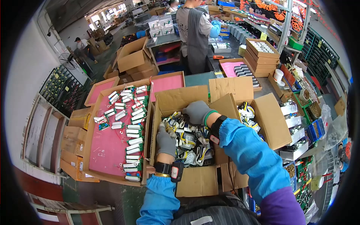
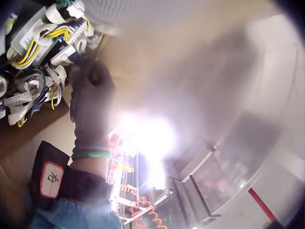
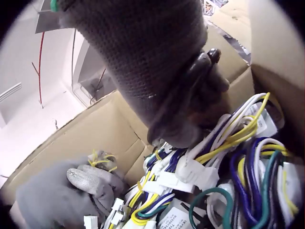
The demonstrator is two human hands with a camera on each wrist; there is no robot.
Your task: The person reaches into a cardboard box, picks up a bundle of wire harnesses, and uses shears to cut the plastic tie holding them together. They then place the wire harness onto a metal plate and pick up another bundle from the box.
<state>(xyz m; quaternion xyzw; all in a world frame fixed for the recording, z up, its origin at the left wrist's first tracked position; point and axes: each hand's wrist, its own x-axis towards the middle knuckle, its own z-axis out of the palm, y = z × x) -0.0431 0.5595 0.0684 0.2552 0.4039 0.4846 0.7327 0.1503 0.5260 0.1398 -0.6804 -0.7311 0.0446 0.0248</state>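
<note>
A cardboard box (image 1: 183, 96) in front of me holds many small power units with bundled wires (image 1: 193, 140) in white, yellow, blue and green. My gloved right hand (image 1: 198, 112) reaches in at the far side. In the right wrist view its curled fingers (image 3: 178, 136) grip at a wire bundle (image 3: 228, 131); the fingertips are partly hidden. Along the box's left wall, my gloved left hand (image 1: 165, 142) is low among the units. Thin yellow wires (image 3: 102, 161) stick out from its bent fingers. White connectors (image 3: 193, 179) lie between the two hands.
To the left, a pink-lined tray (image 1: 108, 144) holds rows of green boards with white parts (image 1: 134, 140). Another open box (image 1: 272, 120) with wired units is at right. A person (image 1: 195, 33) works at the bench beyond. Stacked cartons (image 1: 73, 140) stand at far left.
</note>
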